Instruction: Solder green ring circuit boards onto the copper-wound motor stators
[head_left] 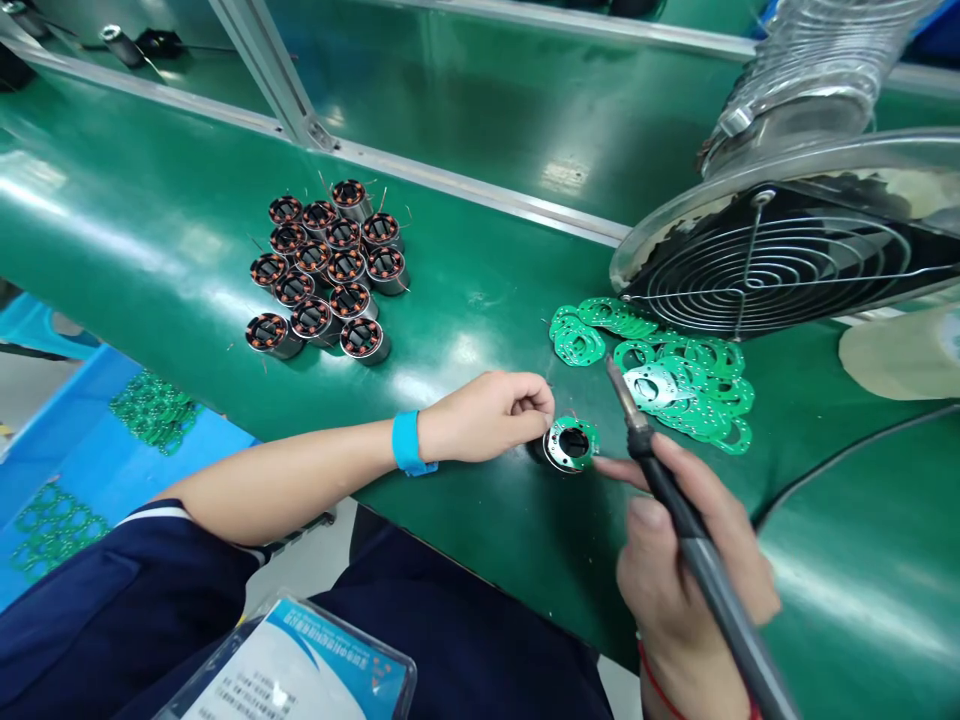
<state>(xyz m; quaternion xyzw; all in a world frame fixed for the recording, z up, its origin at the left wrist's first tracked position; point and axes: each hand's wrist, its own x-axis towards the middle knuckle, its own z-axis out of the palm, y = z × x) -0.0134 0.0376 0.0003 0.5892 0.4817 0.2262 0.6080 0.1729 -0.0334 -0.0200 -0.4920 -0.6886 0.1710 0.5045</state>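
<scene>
A ring-shaped green circuit board [559, 450] sits on top of a dark cylindrical motor stator [537, 452] near the bench's front edge. My left hand [487, 415], with a blue wristband, is closed at the board's left side. Its fingertips are pinched together, and whatever is between them is too small to make out. In my right hand [675, 560] is a soldering iron [679, 505], its tip pointing up and away, off the board. One outstretched finger of that hand reaches the board's right edge.
Several stators [313, 318] with copper windings and loose wire ends stand grouped at left. Loose ring boards [694, 385] lie piled at right, below a fan with a wire guard [742, 270]. A blue bin [67, 430] holds more boards. A black cable [840, 455] crosses the right side.
</scene>
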